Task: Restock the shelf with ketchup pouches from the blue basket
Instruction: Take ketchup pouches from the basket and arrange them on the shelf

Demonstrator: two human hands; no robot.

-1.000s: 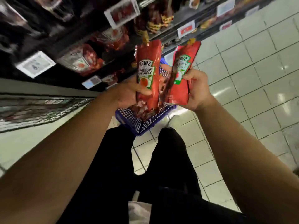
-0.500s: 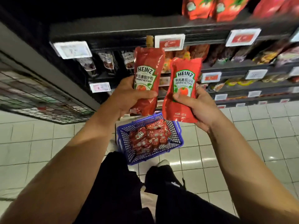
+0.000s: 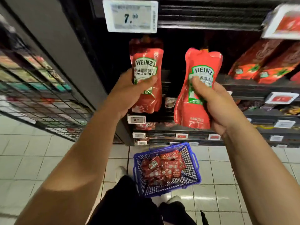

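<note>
I see my left hand [image 3: 129,93] wrapped around a glossy red Heinz ketchup pouch with a green-edged label [image 3: 146,65], thumb curled across its front, fingers closed behind it. My right hand [image 3: 215,104] grips a second red Heinz pouch [image 3: 197,88] the same way, thumb pressed on the label. Both pouches stand upright, apart from each other, raised in front of the dark shelf opening [image 3: 186,41] just below the white electronic price tag reading 7.99 [image 3: 130,16]. Well below that tag, the blue plastic mesh basket [image 3: 194,161] sits on the white tiled floor [image 3: 32,156], holding more red pouches [image 3: 164,168]. Right of the tag, red cartons [image 3: 259,62] lie on the shelf.
</note>
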